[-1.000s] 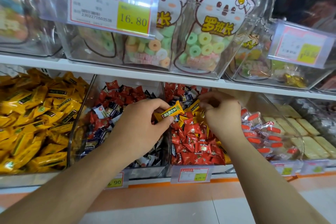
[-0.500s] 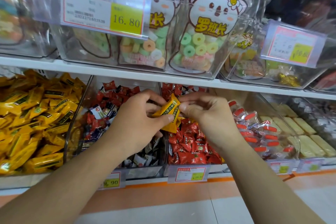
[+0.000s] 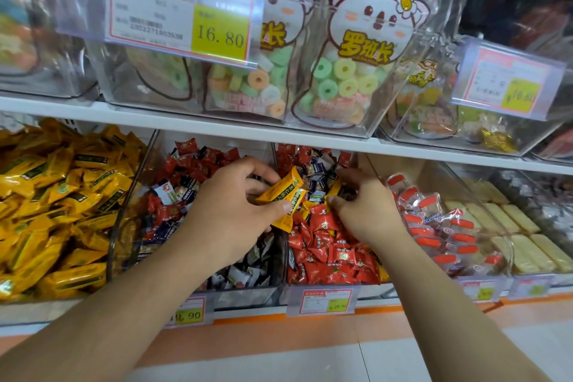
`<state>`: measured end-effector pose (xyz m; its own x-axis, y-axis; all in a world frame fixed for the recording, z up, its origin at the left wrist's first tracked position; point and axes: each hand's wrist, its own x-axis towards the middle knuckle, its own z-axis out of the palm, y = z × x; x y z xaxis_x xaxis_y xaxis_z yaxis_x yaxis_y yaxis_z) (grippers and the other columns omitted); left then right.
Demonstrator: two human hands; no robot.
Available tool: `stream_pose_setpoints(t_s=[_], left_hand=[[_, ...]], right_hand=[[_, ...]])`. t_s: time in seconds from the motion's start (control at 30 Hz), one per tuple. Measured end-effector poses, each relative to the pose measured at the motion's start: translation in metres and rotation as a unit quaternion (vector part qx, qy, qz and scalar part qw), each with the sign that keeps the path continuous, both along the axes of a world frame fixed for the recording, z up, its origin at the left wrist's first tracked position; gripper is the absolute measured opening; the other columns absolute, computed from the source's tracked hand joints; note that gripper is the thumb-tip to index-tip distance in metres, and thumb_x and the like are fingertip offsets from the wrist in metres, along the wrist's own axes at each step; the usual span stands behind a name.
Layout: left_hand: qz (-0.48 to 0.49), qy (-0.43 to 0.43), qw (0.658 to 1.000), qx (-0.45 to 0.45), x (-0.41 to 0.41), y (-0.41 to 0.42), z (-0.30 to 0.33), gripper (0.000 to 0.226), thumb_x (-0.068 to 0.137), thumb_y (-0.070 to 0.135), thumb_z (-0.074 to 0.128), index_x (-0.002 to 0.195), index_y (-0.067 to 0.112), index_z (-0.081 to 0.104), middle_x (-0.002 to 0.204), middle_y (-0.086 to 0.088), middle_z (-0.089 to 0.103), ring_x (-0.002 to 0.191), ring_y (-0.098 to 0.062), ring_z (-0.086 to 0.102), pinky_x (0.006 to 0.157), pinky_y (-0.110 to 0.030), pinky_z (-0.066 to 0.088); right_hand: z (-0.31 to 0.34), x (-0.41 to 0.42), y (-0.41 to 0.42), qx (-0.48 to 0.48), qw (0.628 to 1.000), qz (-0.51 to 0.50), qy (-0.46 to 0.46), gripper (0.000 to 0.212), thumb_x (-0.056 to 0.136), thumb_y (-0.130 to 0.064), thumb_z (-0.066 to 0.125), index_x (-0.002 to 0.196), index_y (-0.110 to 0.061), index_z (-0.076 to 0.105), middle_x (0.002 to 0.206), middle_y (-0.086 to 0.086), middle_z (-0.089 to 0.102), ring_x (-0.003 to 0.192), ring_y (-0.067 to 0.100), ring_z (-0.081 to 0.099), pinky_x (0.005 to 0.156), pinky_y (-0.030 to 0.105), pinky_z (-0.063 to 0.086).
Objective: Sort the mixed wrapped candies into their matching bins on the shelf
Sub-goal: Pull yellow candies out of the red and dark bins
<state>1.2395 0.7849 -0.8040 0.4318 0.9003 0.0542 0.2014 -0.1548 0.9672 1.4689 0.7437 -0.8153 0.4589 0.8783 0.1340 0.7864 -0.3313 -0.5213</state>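
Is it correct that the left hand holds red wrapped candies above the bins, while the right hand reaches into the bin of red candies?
Not quite. In the head view the left hand has yellow wrapped candies in its grip, not red ones. The right hand does reach into the bin of red candies.

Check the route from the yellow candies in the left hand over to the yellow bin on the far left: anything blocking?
Nothing visible blocks it. The left hand holds the yellow candies above the bin tops. Between them and the yellow bin lies only the open-topped red-and-dark candy bin and its clear divider wall, both below the hand.
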Motion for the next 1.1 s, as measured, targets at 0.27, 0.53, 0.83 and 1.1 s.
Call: stream_pose_setpoints(t_s=[0.27, 0.53, 0.83, 1.1], left_hand=[[0.002, 0.003, 1.000, 0.005, 0.001, 0.001, 0.000, 0.027, 0.085, 0.016, 0.083, 0.101, 0.024, 0.063, 0.087, 0.011, 0.078, 0.064, -0.011, 0.073, 0.054, -0.017, 0.052], [0.016, -0.023, 1.000, -0.008, -0.007, 0.000, 0.002, 0.028, 0.085, 0.011, 0.083, 0.102, 0.021, 0.063, 0.088, 0.008, 0.078, 0.061, -0.013, 0.072, 0.054, -0.020, 0.053], [0.069, -0.006, 0.998, -0.002, -0.069, -0.002, 0.016, 0.031, 0.085, 0.018, 0.083, 0.109, 0.026, 0.064, 0.092, 0.013, 0.078, 0.072, -0.014, 0.076, 0.068, -0.035, 0.063], [0.189, 0.069, 0.978, 0.059, -0.164, 0.007, 0.030, 0.022, 0.085, 0.025, 0.084, 0.098, 0.032, 0.068, 0.085, 0.014, 0.077, 0.069, -0.005, 0.073, 0.068, -0.032, 0.060]], right_hand=[[0.001, 0.003, -0.002, 0.044, 0.999, -0.011, 0.023, 0.032, 0.088, -0.013, 0.080, 0.116, -0.027, 0.074, 0.097, -0.011, 0.067, 0.090, 0.014, 0.065, 0.075, 0.020, 0.046], [0.012, -0.002, -0.009, 0.179, 0.982, -0.029, 0.052, 0.015, 0.086, -0.013, 0.081, 0.097, -0.021, 0.074, 0.083, -0.014, 0.070, 0.078, 0.006, 0.067, 0.071, 0.027, 0.054], [0.037, -0.082, -0.022, 0.192, 0.941, 0.055, 0.272, 0.007, 0.093, -0.025, 0.076, 0.095, -0.019, 0.078, 0.090, 0.004, 0.078, 0.083, 0.007, 0.074, 0.076, 0.020, 0.057], [0.037, -0.182, 0.002, 0.121, 0.935, 0.189, 0.273, 0.008, 0.095, -0.027, 0.073, 0.094, -0.033, 0.078, 0.062, -0.001, 0.059, 0.054, 0.018, 0.044, 0.050, 0.032, 0.037]])
